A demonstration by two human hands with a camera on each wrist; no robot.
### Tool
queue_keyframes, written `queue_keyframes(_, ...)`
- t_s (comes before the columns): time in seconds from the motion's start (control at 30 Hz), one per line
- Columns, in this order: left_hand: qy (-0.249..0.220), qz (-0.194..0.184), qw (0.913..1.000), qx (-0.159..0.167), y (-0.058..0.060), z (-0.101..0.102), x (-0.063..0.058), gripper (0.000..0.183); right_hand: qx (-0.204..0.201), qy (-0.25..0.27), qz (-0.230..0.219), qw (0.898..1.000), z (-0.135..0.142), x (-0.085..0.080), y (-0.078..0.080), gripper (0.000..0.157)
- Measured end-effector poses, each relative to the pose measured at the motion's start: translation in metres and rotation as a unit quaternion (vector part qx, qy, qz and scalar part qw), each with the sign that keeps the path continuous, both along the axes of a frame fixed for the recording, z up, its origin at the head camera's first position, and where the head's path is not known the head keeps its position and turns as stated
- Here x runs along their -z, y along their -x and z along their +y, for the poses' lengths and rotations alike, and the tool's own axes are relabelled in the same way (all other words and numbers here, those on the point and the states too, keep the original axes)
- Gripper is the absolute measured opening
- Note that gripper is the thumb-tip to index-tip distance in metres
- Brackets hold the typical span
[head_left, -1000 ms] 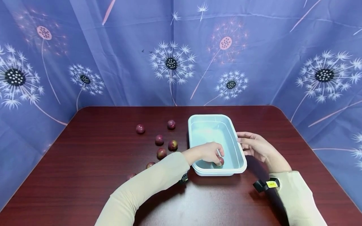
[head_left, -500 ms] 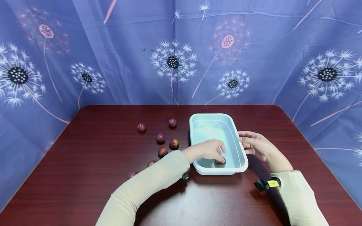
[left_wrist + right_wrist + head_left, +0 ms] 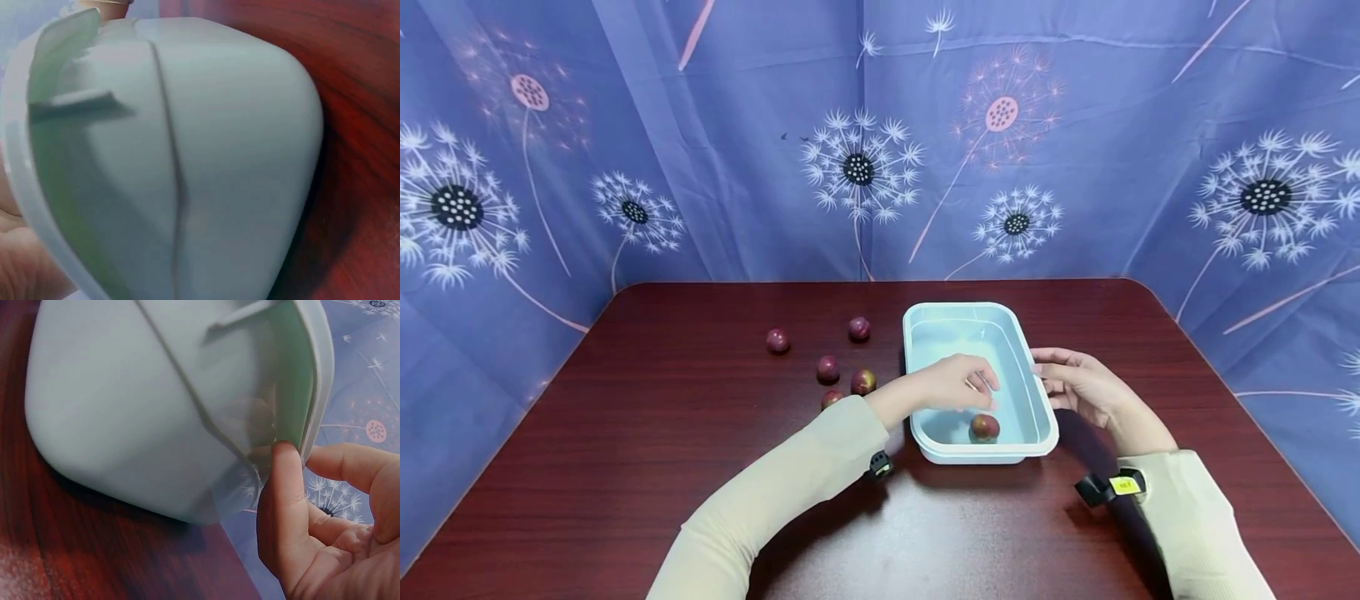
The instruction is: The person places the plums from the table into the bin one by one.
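A pale blue plastic tub (image 3: 1033, 450) stands on the table, its outer wall (image 3: 237, 137) filling much of the left wrist view. Inside, near its front end, lies one reddish plum (image 3: 985, 427). Just above and behind that plum hovers my left hand (image 3: 953, 383), having reached over the tub's left rim, fingers loosely bent with nothing in them. At the right side, my right hand (image 3: 1078, 387) pinches the tub's rim between thumb and fingers; the right wrist view shows the fingers (image 3: 284, 487) right at the lip.
Several plums lie left of the tub, among them one at the far left (image 3: 778, 340), one further back (image 3: 859, 328) and a yellowish-red one (image 3: 863, 382). My left sleeve (image 3: 790, 492) partly covers another plum (image 3: 832, 398). A blue dandelion-print curtain (image 3: 737, 167) hangs behind the dark red table (image 3: 625, 400).
My left hand has let go of the plum in the tub and lifted slightly up and back. Its forearm shifted, covering plums at the near left. My right hand keeps its place on the rim.
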State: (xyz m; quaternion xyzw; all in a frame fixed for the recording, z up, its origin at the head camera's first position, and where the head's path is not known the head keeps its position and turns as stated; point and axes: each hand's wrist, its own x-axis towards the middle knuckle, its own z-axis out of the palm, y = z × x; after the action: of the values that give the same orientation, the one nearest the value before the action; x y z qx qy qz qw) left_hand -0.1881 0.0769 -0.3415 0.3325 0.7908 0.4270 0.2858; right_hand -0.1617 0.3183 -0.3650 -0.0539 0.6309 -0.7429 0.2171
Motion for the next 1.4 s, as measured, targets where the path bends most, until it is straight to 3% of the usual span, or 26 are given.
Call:
queue_keyframes(0.17,-0.045,0.046,0.9979,0.008,-0.001,-0.004,-0.001,0.025,0.007,-0.016,0.001,1.000,0.000,0.000,0.001,0.023)
queue_keyframes(0.37,-0.089,0.054,0.9945,0.010,-0.006,-0.006,-0.002,0.022,0.005,-0.022,0.002,1.000,0.001,0.001,0.002,0.023)
queue_keyframes(0.73,-0.175,0.070,0.9818,-0.019,-0.017,-0.018,-0.004,0.020,0.007,-0.032,0.001,0.999,0.001,-0.001,0.000,0.021)
queue_keyframes(1.1,-0.170,0.080,0.9813,-0.043,-0.018,-0.035,-0.008,0.020,0.014,-0.039,0.004,0.999,0.002,-0.002,-0.001,0.018)
queue_keyframes(1.4,-0.121,0.134,0.9826,-0.044,-0.020,-0.046,-0.015,0.020,0.029,-0.052,0.000,0.998,0.002,-0.001,-0.002,0.017)
